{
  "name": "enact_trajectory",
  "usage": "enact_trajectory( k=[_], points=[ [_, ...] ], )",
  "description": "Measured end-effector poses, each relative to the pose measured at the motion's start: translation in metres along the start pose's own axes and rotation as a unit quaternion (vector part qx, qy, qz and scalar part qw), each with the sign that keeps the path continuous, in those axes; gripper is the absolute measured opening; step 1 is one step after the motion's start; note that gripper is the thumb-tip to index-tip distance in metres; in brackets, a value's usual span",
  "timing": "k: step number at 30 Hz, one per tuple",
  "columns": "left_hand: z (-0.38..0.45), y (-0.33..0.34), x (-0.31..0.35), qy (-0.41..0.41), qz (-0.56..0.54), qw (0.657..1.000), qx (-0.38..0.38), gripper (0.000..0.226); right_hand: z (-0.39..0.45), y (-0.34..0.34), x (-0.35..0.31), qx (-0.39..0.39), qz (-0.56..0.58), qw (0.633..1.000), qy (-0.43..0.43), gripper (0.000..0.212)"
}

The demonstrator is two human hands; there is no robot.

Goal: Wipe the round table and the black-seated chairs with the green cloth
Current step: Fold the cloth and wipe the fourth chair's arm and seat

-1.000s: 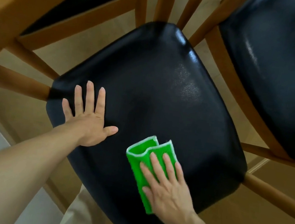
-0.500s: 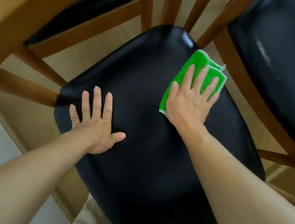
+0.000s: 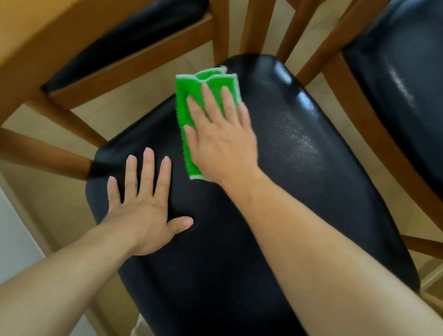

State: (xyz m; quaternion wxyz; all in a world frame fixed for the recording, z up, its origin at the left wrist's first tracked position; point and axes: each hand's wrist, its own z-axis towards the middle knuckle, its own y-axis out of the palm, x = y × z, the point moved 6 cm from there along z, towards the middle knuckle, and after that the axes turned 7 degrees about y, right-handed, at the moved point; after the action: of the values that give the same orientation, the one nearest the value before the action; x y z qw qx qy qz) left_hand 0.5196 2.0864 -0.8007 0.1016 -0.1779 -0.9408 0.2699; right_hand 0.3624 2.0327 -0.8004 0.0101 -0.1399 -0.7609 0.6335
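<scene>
Right hand [image 3: 223, 143] presses flat on green cloth [image 3: 193, 92]; left hand [image 3: 143, 214] lies spread on black seat [image 3: 280, 202].

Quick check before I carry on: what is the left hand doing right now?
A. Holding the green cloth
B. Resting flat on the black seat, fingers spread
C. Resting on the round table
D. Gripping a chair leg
B: the left hand lies flat with fingers spread on the black seat, while the right hand presses the green cloth.

Right hand [image 3: 219, 137] hides much of the green cloth [image 3: 188, 100]; the two o'clock chair seat [image 3: 422, 88] runs off-frame.
</scene>
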Motion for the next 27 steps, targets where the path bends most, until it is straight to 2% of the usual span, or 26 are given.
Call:
enact_trajectory(
  k=[3,6,9,10,12,15,17,19,22,27],
  points=[
    [-0.002,0.0,0.0,0.011,-0.013,1.0,0.024,0.107,0.008,-0.011,0.048,0.025,0.009,0.996,0.082,0.057],
    [-0.007,-0.002,0.0,0.031,-0.035,0.995,0.088,0.107,0.011,-0.015,0.088,0.031,0.031,0.977,0.209,0.059],
    [-0.015,0.001,-0.003,0.028,-0.067,0.984,0.165,0.109,0.014,-0.016,0.083,0.046,0.049,0.952,0.299,0.057],
    [-0.019,0.003,-0.004,0.024,-0.076,0.979,0.185,0.108,0.015,-0.017,0.073,0.052,0.049,0.951,0.3,0.056],
    [-0.024,0.009,-0.005,0.015,-0.099,0.971,0.215,0.106,0.015,-0.018,0.041,0.064,0.025,0.967,0.244,0.053],
    [-0.032,0.015,-0.004,0.006,-0.125,0.964,0.236,0.102,0.002,-0.007,-0.036,0.054,0.001,0.997,0.063,0.053],
    [-0.037,0.019,-0.005,-0.01,-0.14,0.961,0.238,0.1,-0.01,0.005,-0.082,0.006,-0.001,0.998,-0.055,0.052],
    [-0.041,0.023,-0.005,-0.025,-0.138,0.962,0.233,0.099,-0.01,0.01,-0.097,-0.028,0.002,0.994,-0.109,0.048],
    [-0.046,0.027,-0.007,-0.035,-0.127,0.966,0.223,0.096,0.014,0.0,-0.07,-0.02,-0.003,0.996,-0.084,0.042],
    [-0.046,0.03,-0.011,-0.041,-0.119,0.963,0.237,0.095,0.049,-0.027,0.034,0.053,-0.01,0.991,0.12,0.048]
  ],
)
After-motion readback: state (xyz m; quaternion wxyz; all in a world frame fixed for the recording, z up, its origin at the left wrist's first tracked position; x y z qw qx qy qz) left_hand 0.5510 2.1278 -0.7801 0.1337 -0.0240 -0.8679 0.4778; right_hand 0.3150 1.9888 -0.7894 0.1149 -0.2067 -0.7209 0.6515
